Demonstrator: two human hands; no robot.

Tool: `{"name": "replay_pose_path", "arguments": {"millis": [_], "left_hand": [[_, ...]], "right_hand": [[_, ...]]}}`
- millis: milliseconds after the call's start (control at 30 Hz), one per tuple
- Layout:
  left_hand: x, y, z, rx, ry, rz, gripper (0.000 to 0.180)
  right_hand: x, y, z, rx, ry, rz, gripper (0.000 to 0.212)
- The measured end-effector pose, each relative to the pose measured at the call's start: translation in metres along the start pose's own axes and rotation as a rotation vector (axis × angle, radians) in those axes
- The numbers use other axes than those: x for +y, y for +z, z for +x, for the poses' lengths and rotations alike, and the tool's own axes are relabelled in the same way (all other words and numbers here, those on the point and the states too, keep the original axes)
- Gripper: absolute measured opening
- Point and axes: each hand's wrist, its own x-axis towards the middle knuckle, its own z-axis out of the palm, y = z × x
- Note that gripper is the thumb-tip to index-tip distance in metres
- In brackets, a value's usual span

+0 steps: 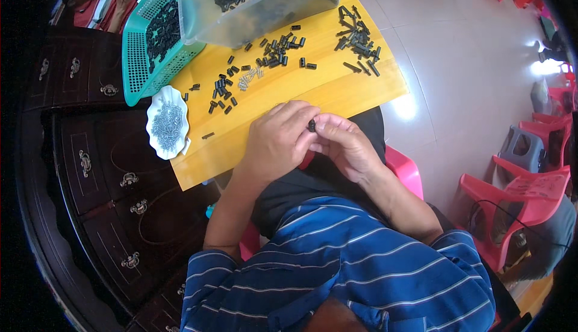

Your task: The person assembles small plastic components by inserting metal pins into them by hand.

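My left hand [278, 140] and my right hand [348, 144] meet just over the near edge of the yellow table [313, 88]. Between their fingertips they pinch a small black cylindrical part [312, 126], mostly covered by the fingers. Beyond my hands lie loose short black tubes [278, 55], with more of them [221, 91] to the left. A little heap of small silver screw-like pieces [248, 79] sits among them. Longer black pieces [360, 40] are piled at the far right of the tabletop.
A white scalloped dish [150, 121] of small silver pieces stands at the left edge. Behind it are a green basket [133, 61] and a clear bin [241, 31], both holding black parts. Dark drawers [96, 169] stand left; pink chairs [524, 193] stand right. Another person [108, 0] sits far left.
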Motion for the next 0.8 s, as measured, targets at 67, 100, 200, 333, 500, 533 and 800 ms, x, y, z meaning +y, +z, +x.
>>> {"name": "replay_pose_path", "arguments": {"millis": [67, 100, 200, 333, 500, 533, 800], "left_hand": [[0.0014, -0.0008, 0.0005, -0.003, -0.012, -0.003, 0.032], [0.0014, -0.0009, 0.0015, 0.036, 0.044, 0.030, 0.031], [0.0018, 0.0013, 0.0014, 0.077, 0.095, 0.061, 0.029], [-0.0011, 0.0049, -0.0008, 0.097, 0.110, 0.070, 0.028], [-0.0024, 0.0037, -0.0009, 0.108, 0.105, 0.041, 0.027], [-0.0033, 0.0038, -0.0006, 0.114, 0.101, 0.019, 0.027], [-0.0023, -0.0010, -0.0020, 0.061, 0.096, -0.008, 0.030]], "right_hand": [[-0.0006, 0.0006, -0.0013, 0.009, 0.023, 0.041, 0.017], [0.0000, 0.0005, -0.0013, 0.007, 0.023, 0.041, 0.017], [0.0028, -0.0018, -0.0012, 0.046, 0.010, 0.033, 0.017], [0.0030, -0.0016, -0.0015, 0.077, 0.012, 0.026, 0.016], [0.0016, 0.0012, -0.0015, 0.065, 0.011, 0.026, 0.017], [0.0008, 0.0025, -0.0014, 0.065, 0.013, 0.029, 0.017], [0.0020, 0.0050, -0.0014, 0.074, 0.009, -0.018, 0.015]]}}
